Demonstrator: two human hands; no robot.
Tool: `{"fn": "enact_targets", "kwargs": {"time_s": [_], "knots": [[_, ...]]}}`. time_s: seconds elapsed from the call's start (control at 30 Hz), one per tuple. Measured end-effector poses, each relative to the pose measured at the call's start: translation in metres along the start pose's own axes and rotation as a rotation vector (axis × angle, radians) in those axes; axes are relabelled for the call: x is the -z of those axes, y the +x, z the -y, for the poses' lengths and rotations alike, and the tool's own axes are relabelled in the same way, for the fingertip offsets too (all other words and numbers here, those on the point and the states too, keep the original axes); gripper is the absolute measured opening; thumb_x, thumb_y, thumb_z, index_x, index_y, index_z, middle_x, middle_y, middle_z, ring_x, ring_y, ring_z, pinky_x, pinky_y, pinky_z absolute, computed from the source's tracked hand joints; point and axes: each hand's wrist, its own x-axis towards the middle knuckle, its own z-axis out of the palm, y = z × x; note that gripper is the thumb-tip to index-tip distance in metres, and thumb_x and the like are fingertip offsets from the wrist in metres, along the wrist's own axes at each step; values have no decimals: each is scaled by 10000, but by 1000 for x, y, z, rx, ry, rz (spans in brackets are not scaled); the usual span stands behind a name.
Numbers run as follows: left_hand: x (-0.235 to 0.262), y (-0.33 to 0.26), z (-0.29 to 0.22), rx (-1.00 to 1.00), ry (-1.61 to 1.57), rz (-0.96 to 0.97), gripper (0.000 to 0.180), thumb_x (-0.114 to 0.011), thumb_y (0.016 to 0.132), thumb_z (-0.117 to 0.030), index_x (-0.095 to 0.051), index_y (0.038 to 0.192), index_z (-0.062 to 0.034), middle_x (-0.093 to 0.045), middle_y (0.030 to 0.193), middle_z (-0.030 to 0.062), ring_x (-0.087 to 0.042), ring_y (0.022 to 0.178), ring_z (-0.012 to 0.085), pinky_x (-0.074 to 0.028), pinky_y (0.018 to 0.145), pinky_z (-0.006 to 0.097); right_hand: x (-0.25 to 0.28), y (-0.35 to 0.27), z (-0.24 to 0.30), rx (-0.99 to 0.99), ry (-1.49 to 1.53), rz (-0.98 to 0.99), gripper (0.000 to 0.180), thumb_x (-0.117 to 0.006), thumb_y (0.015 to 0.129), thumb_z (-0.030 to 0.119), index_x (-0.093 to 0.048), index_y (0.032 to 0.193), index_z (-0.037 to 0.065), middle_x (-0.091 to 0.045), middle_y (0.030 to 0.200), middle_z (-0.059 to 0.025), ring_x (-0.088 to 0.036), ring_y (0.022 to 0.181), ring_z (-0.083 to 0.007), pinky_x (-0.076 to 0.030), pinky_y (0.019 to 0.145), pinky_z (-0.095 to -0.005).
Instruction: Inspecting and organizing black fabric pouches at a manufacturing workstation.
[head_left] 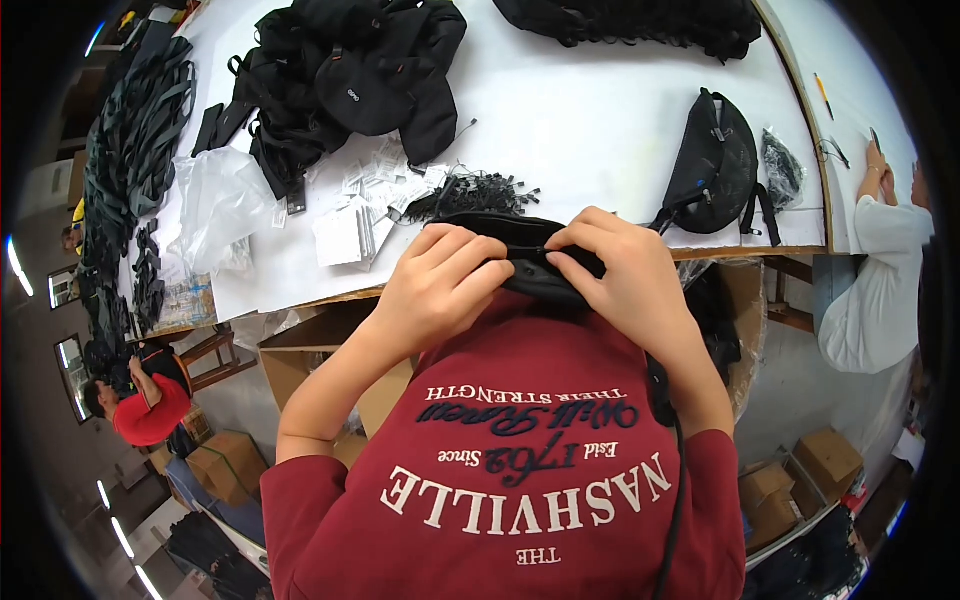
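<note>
Between my hands, at the table's near edge, is a black fabric bag with its long opening facing up. My left hand is closed on the left side of the opening, with thumb and fingers pinched at the rim. Opposite it, the thumb and forefinger of my right hand pinch the other end, close to a small dark piece that could be a zipper pull. The bag's underside is hidden by my hands and the red shirt. Just beyond it lies a bunch of black cord tags.
White paper tags and a clear plastic bag lie left on the white table. Black bags are heaped behind; a black waist bag lies right. Black straps hang far left. Two other people are nearby.
</note>
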Motion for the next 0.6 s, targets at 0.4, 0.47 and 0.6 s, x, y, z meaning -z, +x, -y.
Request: {"fn": "enact_targets", "kwargs": {"time_s": [0.4,0.47,0.6], "knots": [[2,4,-4,51,10,-37,258,-653,598,-28,-624,849,-78,-589,851,21,-553,815,211,-424,747,331,-3,-6,-1,154,88,-23,124,-689,723,23,-691,846,27,-616,757,-63,-606,653,-213,-475,583,-299],[3,3,-3,49,25,-32,228,-664,638,-62,-619,860,-80,-591,871,18,-562,852,202,-430,762,326,-7,-6,-1,180,100,-50,98,-680,726,58,-686,823,45,-603,745,-48,-599,649,-212,-471,566,-308],[2,4,1,4,-16,-68,194,-661,645,-64,-615,833,-78,-611,913,19,-569,885,201,-432,765,323,-10,-3,0,232,77,-59,83,-660,720,84,-677,797,60,-589,732,-35,-592,645,-210,-467,548,-319]]}}
